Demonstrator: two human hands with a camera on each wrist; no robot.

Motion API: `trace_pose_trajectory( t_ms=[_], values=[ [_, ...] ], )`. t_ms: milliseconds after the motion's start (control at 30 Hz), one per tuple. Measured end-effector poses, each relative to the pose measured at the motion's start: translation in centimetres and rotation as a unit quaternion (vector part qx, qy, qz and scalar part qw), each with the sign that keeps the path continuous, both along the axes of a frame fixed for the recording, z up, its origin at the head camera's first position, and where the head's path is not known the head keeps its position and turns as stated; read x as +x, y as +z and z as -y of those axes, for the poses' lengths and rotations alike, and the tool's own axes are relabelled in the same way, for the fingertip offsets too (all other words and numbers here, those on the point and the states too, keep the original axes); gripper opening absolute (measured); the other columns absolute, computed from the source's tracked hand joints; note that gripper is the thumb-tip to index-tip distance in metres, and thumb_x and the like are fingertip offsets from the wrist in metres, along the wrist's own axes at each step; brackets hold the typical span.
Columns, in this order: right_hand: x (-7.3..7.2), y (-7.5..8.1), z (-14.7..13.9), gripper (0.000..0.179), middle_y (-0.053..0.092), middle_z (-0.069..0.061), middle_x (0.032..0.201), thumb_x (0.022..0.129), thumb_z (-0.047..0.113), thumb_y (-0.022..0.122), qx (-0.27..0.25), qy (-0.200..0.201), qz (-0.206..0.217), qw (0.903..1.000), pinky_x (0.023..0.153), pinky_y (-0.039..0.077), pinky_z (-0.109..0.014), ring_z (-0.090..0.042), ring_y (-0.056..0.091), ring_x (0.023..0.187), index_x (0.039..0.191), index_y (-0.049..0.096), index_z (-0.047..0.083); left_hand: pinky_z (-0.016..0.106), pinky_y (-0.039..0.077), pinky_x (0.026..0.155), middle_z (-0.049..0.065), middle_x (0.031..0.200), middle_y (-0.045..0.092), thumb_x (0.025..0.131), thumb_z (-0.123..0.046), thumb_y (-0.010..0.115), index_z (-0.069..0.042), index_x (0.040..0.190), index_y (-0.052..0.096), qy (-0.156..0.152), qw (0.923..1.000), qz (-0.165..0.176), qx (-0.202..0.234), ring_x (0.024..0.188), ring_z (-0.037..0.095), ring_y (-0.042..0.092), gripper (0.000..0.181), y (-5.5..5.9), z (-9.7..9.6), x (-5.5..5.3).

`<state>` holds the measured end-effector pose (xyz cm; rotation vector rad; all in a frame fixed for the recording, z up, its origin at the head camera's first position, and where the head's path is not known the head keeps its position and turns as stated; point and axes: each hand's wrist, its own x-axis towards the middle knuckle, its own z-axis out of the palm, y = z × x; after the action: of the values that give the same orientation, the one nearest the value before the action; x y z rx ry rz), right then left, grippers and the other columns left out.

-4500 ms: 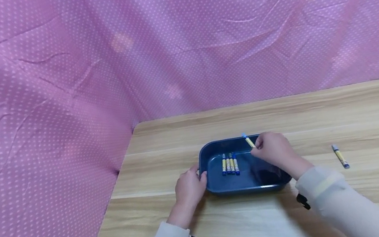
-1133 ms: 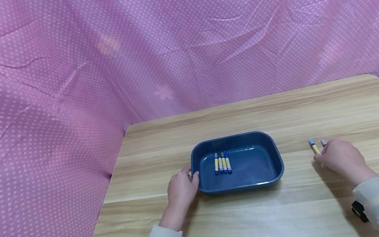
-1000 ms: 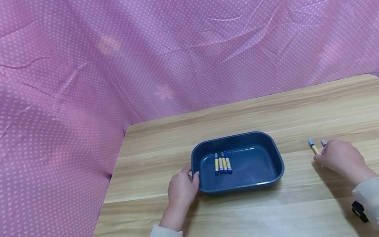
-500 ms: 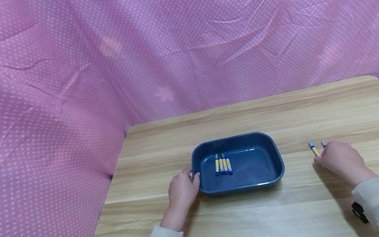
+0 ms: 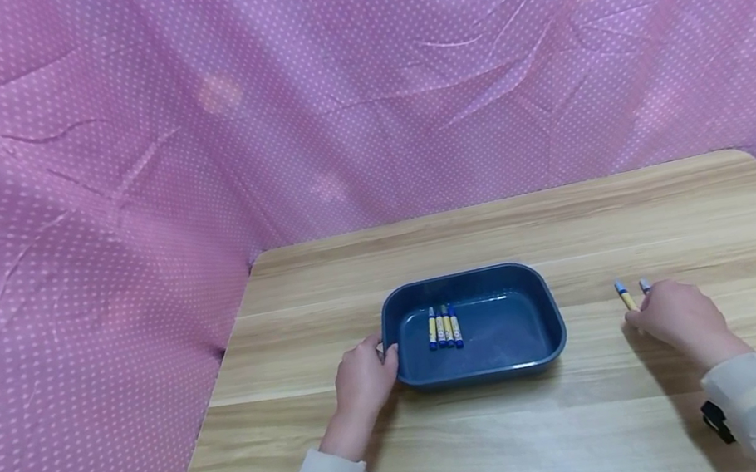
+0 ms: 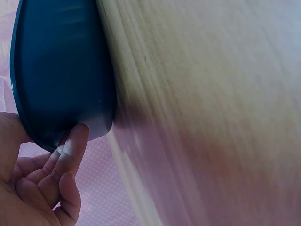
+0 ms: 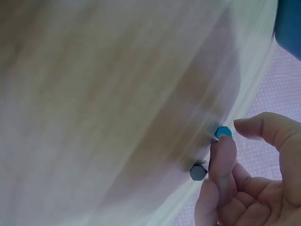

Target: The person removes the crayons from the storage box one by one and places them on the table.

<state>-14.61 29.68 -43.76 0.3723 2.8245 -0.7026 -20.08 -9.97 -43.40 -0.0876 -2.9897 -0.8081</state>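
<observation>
Right now the fingers of the right hand (image 5: 679,314) are loosely bent around nothing: the thumb stands slightly apart, while the index fingertip touches a light-blue-ended marker (image 5: 626,298). That marker lies at the fingertips, pointing away from them. Just to its right, a grey-ended marker (image 5: 645,285) pokes out beyond the same hand, which hides most of its length from the head camera. Well to the left of these fingers, the left hand (image 5: 363,375) pinches the near left wall of a dark blue tray (image 5: 501,371), thumb inside the rim and fingers against the outside. Inside the tray, a little to the right of that thumb, four yellow-and-blue markers (image 5: 443,328) lie side by side in a row. Below both hands spreads a wooden table (image 5: 505,441). Behind each set of fingers, a small black device sits at the wrist, beside a pale sleeve. Farthest out, past the fingertips and the table's far edge, hangs pink cloth (image 5: 362,104) with white dots.
</observation>
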Motion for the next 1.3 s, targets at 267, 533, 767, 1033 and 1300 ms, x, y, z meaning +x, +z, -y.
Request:
trace_pose_trajectory(
  t_ms=[267, 533, 767, 1033, 1300],
  values=[
    [-0.1, 0.6, -0.4, 0.029, 0.047, -0.002, 0.056, 0.078, 0.031, 0.054, -0.009, 0.010, 0.005, 0.9999, 0.044, 0.030, -0.029, -0.017, 0.038, 0.050, 0.060, 0.055, 0.009, 0.023, 0.039, 0.047, 0.000, 0.065, 0.057, 0.083, -0.030, 0.055, -0.005, 0.111, 0.057, -0.004, 1.0000, -0.003, -0.002, 0.053, 0.010, 0.050, 0.037, 0.1, 0.0, 0.0],
    [-0.4, 1.9, -0.7, 0.035, 0.051, -0.002, 0.061, 0.081, 0.040, 0.051, 0.005, 0.015, -0.046, 0.9988, 0.047, 0.032, -0.030, -0.019, 0.045, 0.056, 0.068, 0.056, 0.008, 0.024, 0.039, 0.046, -0.001, 0.063, 0.056, 0.083, -0.030, 0.055, -0.005, 0.110, 0.058, -0.005, 1.0000, -0.005, -0.002, 0.051, 0.011, 0.049, 0.036, 0.1, 0.1, -0.1],
    [-0.6, 3.0, -0.8, 0.059, 0.057, -0.025, 0.089, 0.078, 0.046, 0.054, 0.007, 0.011, -0.076, 0.9970, 0.055, 0.039, -0.040, -0.036, 0.053, 0.073, 0.100, 0.052, -0.009, 0.024, 0.039, 0.046, -0.002, 0.063, 0.056, 0.083, -0.030, 0.055, -0.005, 0.110, 0.058, -0.004, 1.0000, -0.003, -0.002, 0.051, 0.011, 0.049, 0.037, 0.0, 0.1, -0.1],
    [-0.8, 3.8, -0.8, 0.070, 0.053, -0.027, 0.102, 0.078, 0.054, 0.049, 0.019, 0.007, -0.107, 0.9940, 0.058, 0.040, -0.043, -0.043, 0.050, 0.084, 0.110, 0.047, -0.009, 0.024, 0.038, 0.045, -0.004, 0.057, 0.051, 0.083, -0.031, 0.054, -0.005, 0.111, 0.057, -0.003, 1.0000, 0.006, 0.000, 0.049, 0.011, 0.048, 0.037, 0.0, 0.1, -0.1],
    [-1.0, 5.1, -0.2, 0.074, 0.052, -0.026, 0.104, 0.079, 0.056, 0.045, 0.023, 0.004, -0.133, 0.9908, 0.057, 0.040, -0.041, -0.041, 0.050, 0.085, 0.114, 0.044, -0.009, 0.023, 0.039, 0.046, 0.003, 0.073, 0.060, 0.084, -0.030, 0.054, -0.005, 0.109, 0.058, -0.004, 1.0000, -0.004, 0.001, 0.054, 0.010, 0.050, 0.036, -0.3, 0.1, -0.1]
  ],
)
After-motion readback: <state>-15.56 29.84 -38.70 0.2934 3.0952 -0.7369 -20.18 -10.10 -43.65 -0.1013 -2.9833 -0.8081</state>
